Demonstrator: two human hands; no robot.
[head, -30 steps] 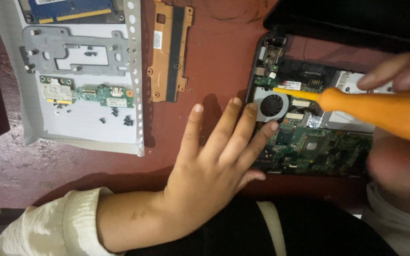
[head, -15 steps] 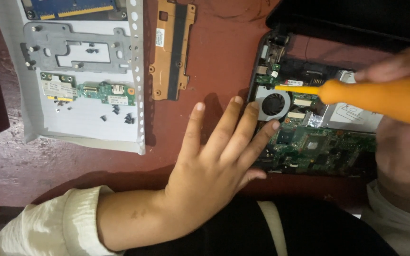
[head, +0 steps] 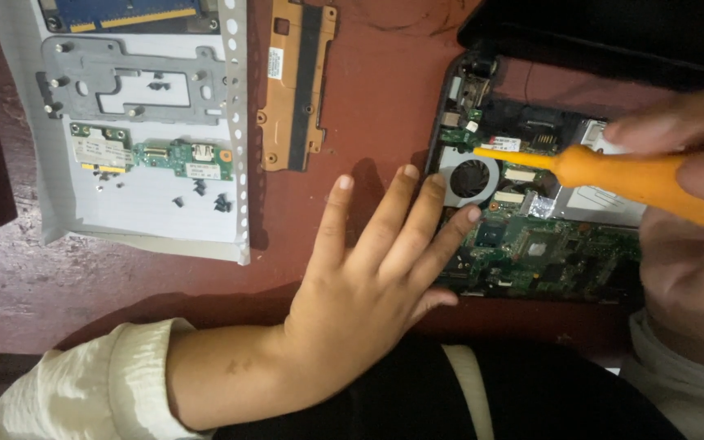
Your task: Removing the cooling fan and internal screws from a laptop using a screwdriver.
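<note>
Screwdriver tip at the fan corner of an opened laptop

Laptop base [head: 531, 236] lies open on the reddish counter [head: 368, 98], its green board and round cooling fan [head: 472, 177] bare. The left hand [head: 368, 285] rests palm down at the base's left edge, fingers [head: 417, 216] spread and flat, two fingertips lapping onto the frame beside the fan; it grips nothing and looks placed to pin the base so it does not slide under the tool. The right hand [head: 686, 155] is wrapped around the handle of an orange screwdriver [head: 613, 173], fingers closed on it, the shaft held low and nearly level so the tip lands just above the fan, near the top-left corner of the board.

Removed pieces sit well apart to the left, likely kept clear of the work: a white perforated sheet [head: 238, 122] carries a grey metal bracket [head: 124, 77], a small green circuit card [head: 185, 159] and loose dark screws [head: 222, 202]. A tan plastic cover [head: 295, 85] lies between the sheet and the laptop.
</note>
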